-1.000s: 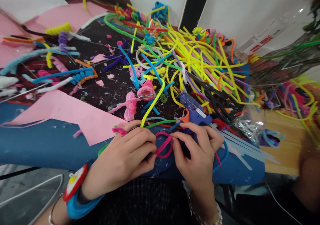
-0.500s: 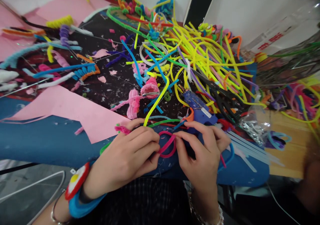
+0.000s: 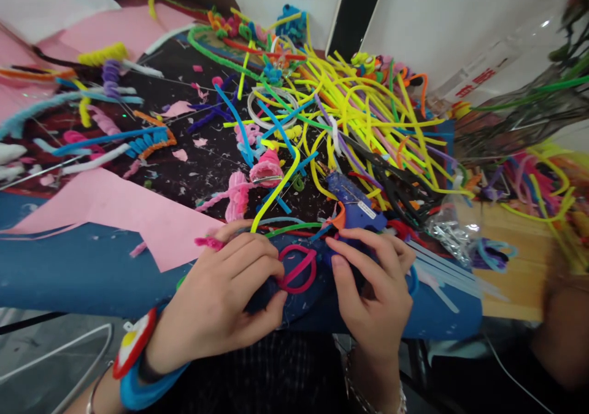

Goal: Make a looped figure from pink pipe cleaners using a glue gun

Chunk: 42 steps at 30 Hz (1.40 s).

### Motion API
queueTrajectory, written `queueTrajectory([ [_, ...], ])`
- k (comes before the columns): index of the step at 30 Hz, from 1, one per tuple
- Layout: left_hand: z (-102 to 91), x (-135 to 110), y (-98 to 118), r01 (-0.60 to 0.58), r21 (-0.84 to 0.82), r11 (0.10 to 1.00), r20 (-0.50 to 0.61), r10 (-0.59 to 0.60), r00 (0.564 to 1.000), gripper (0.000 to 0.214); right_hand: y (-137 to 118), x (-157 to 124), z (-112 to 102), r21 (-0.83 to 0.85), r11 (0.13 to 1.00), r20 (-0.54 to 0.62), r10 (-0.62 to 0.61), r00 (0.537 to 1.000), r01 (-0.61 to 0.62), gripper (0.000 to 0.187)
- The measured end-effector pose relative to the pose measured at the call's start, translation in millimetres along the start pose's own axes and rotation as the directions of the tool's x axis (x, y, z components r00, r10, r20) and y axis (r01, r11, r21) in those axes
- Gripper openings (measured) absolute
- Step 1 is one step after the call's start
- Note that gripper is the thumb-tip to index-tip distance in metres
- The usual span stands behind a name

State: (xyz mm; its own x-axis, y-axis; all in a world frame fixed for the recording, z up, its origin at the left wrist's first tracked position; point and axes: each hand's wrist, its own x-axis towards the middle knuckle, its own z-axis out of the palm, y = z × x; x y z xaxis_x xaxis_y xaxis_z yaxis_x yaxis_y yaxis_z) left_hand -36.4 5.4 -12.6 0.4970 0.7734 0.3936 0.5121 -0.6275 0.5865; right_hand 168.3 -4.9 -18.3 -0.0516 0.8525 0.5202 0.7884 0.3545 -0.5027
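Left hand (image 3: 230, 288), its grip hidden, met the magenta fuzzy-wire loop (image 3: 298, 270) at its 3 o'clock, crossbar (image 3: 304, 265) slanting toward 2, right hand (image 3: 375, 282) narrowly parted beyond.

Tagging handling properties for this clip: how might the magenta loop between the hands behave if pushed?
The magenta loop looks light, being only thin strand. It would probably bend yet keep its shape, since its curve stands open. Its matte surface suggests little slipping.

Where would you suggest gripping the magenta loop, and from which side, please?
I'd probably pinch the magenta loop by its right edge, with the right hand, from the right: that thin curve is exposed, while the left hand crowds the other.
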Motion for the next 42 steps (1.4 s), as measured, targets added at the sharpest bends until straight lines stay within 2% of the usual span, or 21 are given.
queueTrajectory([
  [3, -3.1, -3, 0, 0.012, -0.017, 1.000, -0.009, -0.012, 1.000, 0.012, -3, 3, -5, 0.018, 0.996, 0.079, -0.087, 0.993, 0.086, 0.024],
  [6, -4.9, -7, -1, 0.053, -0.055, 0.997, -0.031, -0.055, 0.998, 0.021, -7, 7, -7, 0.011, 0.981, 0.181, -0.192, 0.965, 0.193, 0.024],
  [12, -7.2, -11, -1, 0.067, -0.079, 0.995, -0.034, -0.070, 0.997, 0.022, -8, 14, -9, -0.003, 0.963, 0.211, -0.262, 0.942, 0.268, 0.015],
  [24, -4.5, -10, -2, 0.084, -0.113, 0.990, -0.093, -0.095, 0.991, 0.017, -9, 21, -11, 0.036, 0.946, 0.191, -0.322, 0.927, 0.322, 0.014],
  [30, -7.0, -12, -1, 0.108, -0.164, 0.980, -0.133, -0.131, 0.983, 0.016, -14, 28, -18, 0.041, 0.944, 0.160, -0.329, 0.931, 0.327, 0.016],
  [36, -7.3, -18, -2, 0.136, -0.223, 0.965, -0.198, -0.181, 0.963, 0.017, -19, 46, -34, 0.022, 0.943, 0.079, -0.332, 0.940, 0.331, 0.016],
  [42, -3.3, -17, 1, 0.169, -0.188, 0.968, -0.284, -0.218, 0.934, 0.020, -23, 69, -48, 0.031, 0.945, -0.031, -0.325, 0.945, 0.326, 0.016],
])
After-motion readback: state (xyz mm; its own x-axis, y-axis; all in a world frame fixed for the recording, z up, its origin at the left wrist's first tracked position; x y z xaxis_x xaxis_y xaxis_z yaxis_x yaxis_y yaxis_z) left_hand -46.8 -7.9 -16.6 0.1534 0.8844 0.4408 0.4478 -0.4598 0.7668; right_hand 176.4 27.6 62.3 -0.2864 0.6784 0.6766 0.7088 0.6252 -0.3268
